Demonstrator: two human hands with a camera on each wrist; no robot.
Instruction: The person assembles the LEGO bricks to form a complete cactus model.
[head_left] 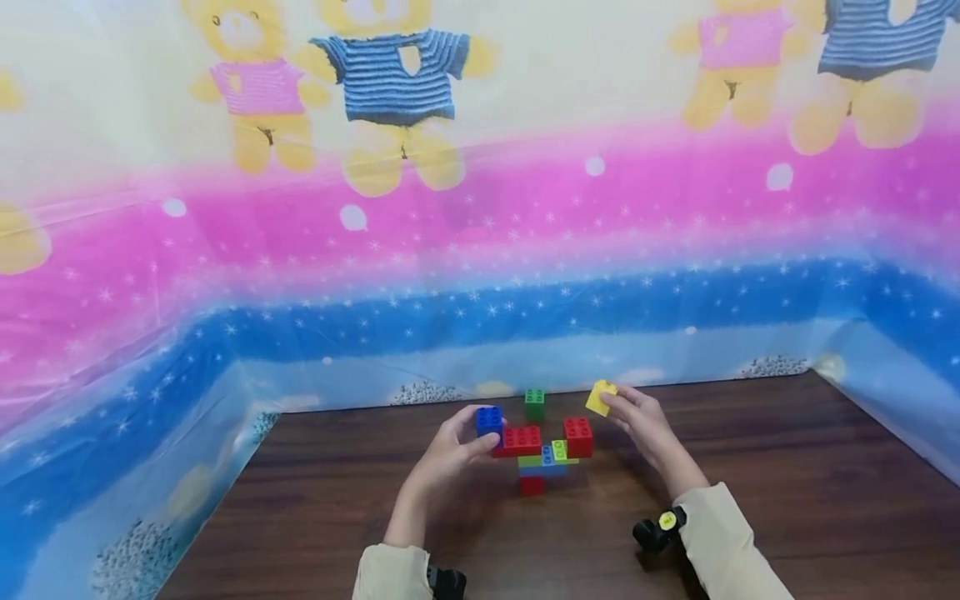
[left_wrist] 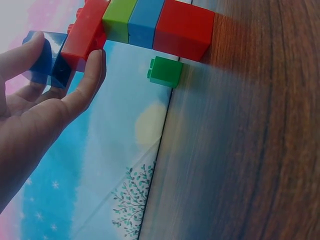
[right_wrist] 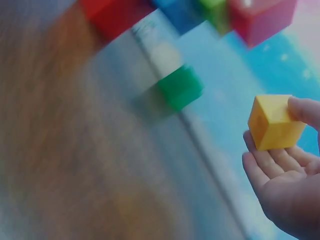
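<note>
My left hand (head_left: pixel 447 454) pinches a dark blue building brick (head_left: pixel 489 419) at the left end of a brick structure, with a fingertip touching the long red brick (head_left: pixel 521 438) beside it. Below come a lime green layer (left_wrist: pixel 120 20), a lighter blue one (left_wrist: pixel 145 24) and a red base brick (head_left: pixel 532 486). Another red brick (head_left: pixel 577 437) sits on the structure's right end. To the right, my right hand (head_left: pixel 643 423) holds a yellow brick (right_wrist: pixel 274 122) between thumb and fingers, raised apart from the structure.
A green brick (head_left: pixel 534 404) stands alone on the brown wooden table (head_left: pixel 300 500), behind the structure near the back edge. A patterned cloth (head_left: pixel 420 292) with bears rises behind the table and along its sides.
</note>
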